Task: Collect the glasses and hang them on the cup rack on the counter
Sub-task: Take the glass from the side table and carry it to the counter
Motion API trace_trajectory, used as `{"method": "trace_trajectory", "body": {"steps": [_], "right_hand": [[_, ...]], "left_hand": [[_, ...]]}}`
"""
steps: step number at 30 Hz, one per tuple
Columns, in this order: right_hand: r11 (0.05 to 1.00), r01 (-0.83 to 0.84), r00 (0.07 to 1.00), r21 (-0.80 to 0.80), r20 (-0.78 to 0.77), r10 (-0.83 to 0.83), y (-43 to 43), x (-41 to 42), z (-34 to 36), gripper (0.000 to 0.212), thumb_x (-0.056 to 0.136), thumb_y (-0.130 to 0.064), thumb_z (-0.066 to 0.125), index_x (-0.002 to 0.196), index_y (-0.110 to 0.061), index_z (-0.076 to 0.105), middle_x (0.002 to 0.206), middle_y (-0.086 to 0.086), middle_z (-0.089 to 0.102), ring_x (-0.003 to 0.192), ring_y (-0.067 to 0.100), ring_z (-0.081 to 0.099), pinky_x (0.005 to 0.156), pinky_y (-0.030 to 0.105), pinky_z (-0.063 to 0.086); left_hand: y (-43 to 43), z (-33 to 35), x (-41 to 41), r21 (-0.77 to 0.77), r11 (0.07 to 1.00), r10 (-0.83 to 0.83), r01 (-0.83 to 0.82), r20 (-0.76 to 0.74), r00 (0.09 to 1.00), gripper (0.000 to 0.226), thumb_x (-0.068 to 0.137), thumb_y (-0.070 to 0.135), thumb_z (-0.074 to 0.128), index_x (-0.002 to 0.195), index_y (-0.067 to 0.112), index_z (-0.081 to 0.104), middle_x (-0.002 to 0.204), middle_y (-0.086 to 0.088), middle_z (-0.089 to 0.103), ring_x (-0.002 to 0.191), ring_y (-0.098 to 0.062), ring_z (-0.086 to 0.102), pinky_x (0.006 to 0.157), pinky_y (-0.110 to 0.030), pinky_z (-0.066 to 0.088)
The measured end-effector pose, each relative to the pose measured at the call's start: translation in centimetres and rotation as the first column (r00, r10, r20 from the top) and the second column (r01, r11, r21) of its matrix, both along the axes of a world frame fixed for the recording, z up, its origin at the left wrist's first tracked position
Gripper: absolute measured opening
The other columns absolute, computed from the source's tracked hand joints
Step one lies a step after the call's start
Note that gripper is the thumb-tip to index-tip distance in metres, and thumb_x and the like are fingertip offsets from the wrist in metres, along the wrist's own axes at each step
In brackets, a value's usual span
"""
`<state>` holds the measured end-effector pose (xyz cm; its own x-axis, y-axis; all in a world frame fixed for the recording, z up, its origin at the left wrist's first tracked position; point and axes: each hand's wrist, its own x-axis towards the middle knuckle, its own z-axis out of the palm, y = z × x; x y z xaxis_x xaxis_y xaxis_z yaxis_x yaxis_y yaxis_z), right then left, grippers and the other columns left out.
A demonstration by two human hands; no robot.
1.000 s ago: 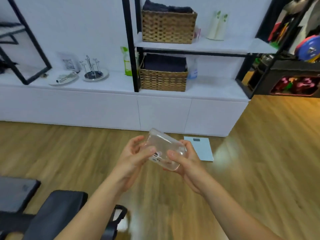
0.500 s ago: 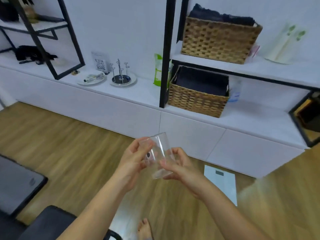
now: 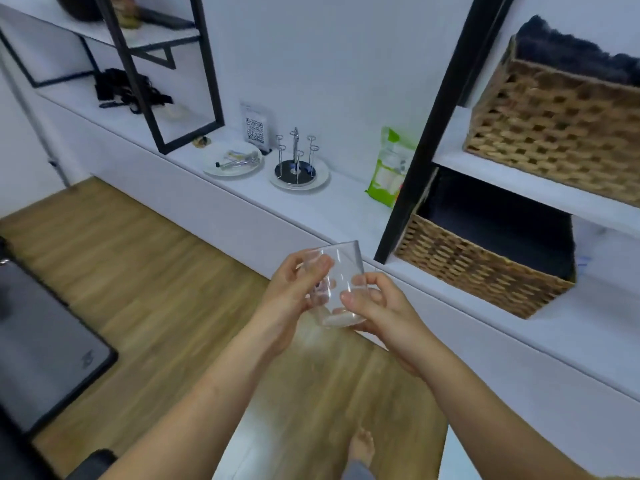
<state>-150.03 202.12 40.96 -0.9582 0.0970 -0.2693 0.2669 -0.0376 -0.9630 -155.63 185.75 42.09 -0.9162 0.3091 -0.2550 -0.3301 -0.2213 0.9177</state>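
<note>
A clear glass [image 3: 341,271] is held upright in front of me, mouth up, between both hands. My left hand [image 3: 289,296] grips its left side with the thumb near the rim. My right hand [image 3: 375,304] cups its lower right side. The metal cup rack [image 3: 295,157], with several bare looped prongs on a dark round base, stands on a white plate on the white counter [image 3: 346,209], beyond and to the left of the glass. Nothing hangs on the rack.
A white plate with utensils [image 3: 232,161] sits left of the rack, a QR sign [image 3: 255,128] behind it. A green packet [image 3: 389,168], a black shelf post [image 3: 426,133] and two wicker baskets [image 3: 485,265] stand to the right. A dark mat [image 3: 45,341] lies on the wooden floor.
I have walked closer to the counter and the view has swung left, so the rack is nearer. The glass has been turned from tilted to upright in both hands.
</note>
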Motion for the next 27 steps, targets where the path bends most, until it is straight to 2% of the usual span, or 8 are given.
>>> {"method": "trace_trajectory", "body": {"steps": [6, 10, 14, 17, 20, 22, 24, 27], "right_hand": [[0.982, -0.187, 0.982, -0.039, -0.005, 0.187, 0.0, -12.6, -0.8, 0.063, 0.062, -0.044, 0.083, 0.112, -0.017, 0.056, 0.095, -0.001, 0.077, 0.094, 0.022, 0.074, 0.086, 0.047, 0.06], [0.952, -0.299, 0.954, -0.067, 0.002, 0.3, 0.8, -20.9, 0.0, 0.064, 0.066, -0.05, 0.079, 0.116, -0.016, 0.056, 0.092, -0.003, 0.078, 0.087, 0.01, 0.074, 0.077, 0.036, 0.058], [0.911, -0.401, 0.915, -0.1, -0.003, 0.403, 0.6, -28.3, 0.7, 0.061, 0.07, -0.046, 0.075, 0.12, -0.015, 0.055, 0.096, 0.001, 0.077, 0.087, 0.015, 0.074, 0.071, 0.032, 0.056], [0.896, -0.412, 0.908, -0.166, 0.013, 0.42, 0.2, -31.9, -0.2, 0.058, 0.074, -0.041, 0.073, 0.124, -0.018, 0.055, 0.109, 0.008, 0.073, 0.096, 0.027, 0.073, 0.072, 0.035, 0.057], [0.89, -0.408, 0.905, -0.202, 0.037, 0.423, -0.2, -35.5, -1.5, 0.057, 0.075, -0.042, 0.073, 0.125, -0.022, 0.054, 0.106, 0.005, 0.075, 0.095, 0.029, 0.073, 0.072, 0.036, 0.056], [0.897, -0.386, 0.912, -0.214, 0.058, 0.406, -0.6, -38.1, -2.3, 0.059, 0.073, -0.042, 0.075, 0.125, -0.025, 0.054, 0.101, 0.002, 0.076, 0.094, 0.032, 0.073, 0.076, 0.041, 0.058], [0.915, -0.342, 0.927, -0.216, 0.083, 0.366, -0.9, -40.8, -3.2, 0.059, 0.074, -0.041, 0.076, 0.126, -0.025, 0.054, 0.106, 0.006, 0.075, 0.095, 0.031, 0.073, 0.081, 0.045, 0.058], [0.944, -0.273, 0.948, -0.186, 0.112, 0.297, -2.0, -45.0, -4.1, 0.065, 0.075, -0.045, 0.078, 0.128, -0.021, 0.052, 0.107, 0.007, 0.076, 0.099, 0.028, 0.072, 0.075, 0.038, 0.057]], "left_hand": [[-0.8, -0.5, -9.4, -0.037, 0.986, 0.161, -0.161, -0.006, 0.987, 0.073, 0.063, 0.053, 0.079, 0.12, 0.012, 0.061, 0.125, -0.007, 0.068, 0.111, -0.03, 0.067, 0.1, -0.05, 0.051], [-0.4, 0.1, -15.5, -0.071, 0.979, 0.194, -0.193, 0.001, 0.981, 0.06, 0.074, 0.042, 0.076, 0.124, 0.014, 0.059, 0.132, -0.009, 0.063, 0.116, -0.031, 0.064, 0.101, -0.055, 0.048], [-0.7, 0.5, -20.6, -0.063, 0.963, 0.263, -0.262, 0.016, 0.965, 0.054, 0.08, 0.037, 0.071, 0.128, 0.017, 0.06, 0.134, -0.014, 0.062, 0.119, -0.038, 0.061, 0.102, -0.059, 0.046], [-1.1, 0.0, -23.2, -0.06, 0.963, 0.267, -0.264, 0.04, 0.963, 0.051, 0.081, 0.034, 0.067, 0.13, 0.019, 0.061, 0.133, -0.015, 0.063, 0.122, -0.044, 0.056, 0.102, -0.053, 0.045], [-1.7, -1.0, -26.6, -0.037, 0.963, 0.269, -0.268, 0.047, 0.962, 0.05, 0.083, 0.027, 0.064, 0.132, 0.018, 0.06, 0.131, -0.015, 0.064, 0.119, -0.042, 0.059, 0.097, -0.052, 0.047], [-2.1, -1.7, -29.3, -0.047, 0.966, 0.258, -0.255, 0.06, 0.964, 0.051, 0.082, 0.024, 0.065, 0.132, 0.018, 0.06, 0.13, -0.016, 0.064, 0.11, -0.037, 0.062, 0.097, -0.052, 0.047], [-2.5, -2.6, -32.3, -0.049, 0.961, 0.277, -0.273, 0.097, 0.956, 0.054, 0.079, 0.026, 0.07, 0.131, 0.015, 0.059, 0.122, -0.014, 0.069, 0.096, -0.026, 0.067, 0.085, -0.043, 0.054], [-3.6, -4.0, -37.6, -0.087, 0.95, 0.311, -0.301, 0.142, 0.94, 0.06, 0.074, 0.035, 0.077, 0.124, 0.01, 0.056, 0.11, -0.013, 0.074, 0.087, -0.02, 0.072, 0.074, -0.034, 0.055]]}}
